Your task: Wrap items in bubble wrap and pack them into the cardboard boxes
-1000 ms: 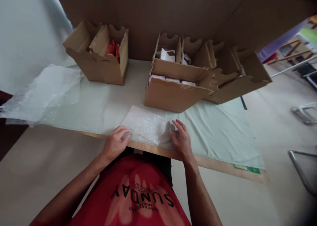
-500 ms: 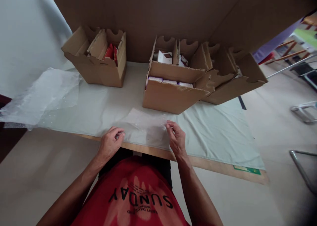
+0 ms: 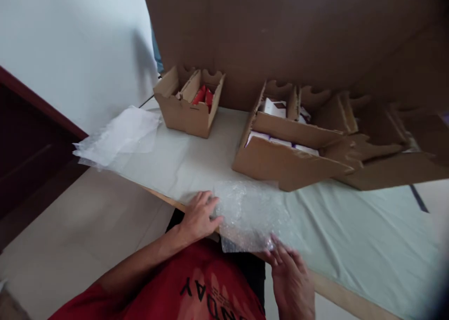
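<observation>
One bubble-wrap sheet, two hands at the near edge

And we are at the near edge of the table (image 3: pixel 324 229), where the bubble-wrap sheet (image 3: pixel 249 210) lies flat on the cloth, its near left corner poking out past the edge. On its left side we have our left hand (image 3: pixel 199 217), fingers spread, thumb well apart from the forefinger, pinching nothing. Down at the near right corner comes our right hand (image 3: pixel 293 280), fingertips close together against the film; blur there means we cannot tell whether they pinch it. Beyond the sheet's far side stands the cardboard box (image 3: pixel 280 165), and towards the table's left end lies a pile of wrap (image 3: pixel 124 133).

How does it handle? We judge it feather-light, floppy and a little slippery, apt to curl or slide at a breath. Our best hold looks like opposite corners, thumb above and fingers beneath, gently, sparing the bubbles.
</observation>
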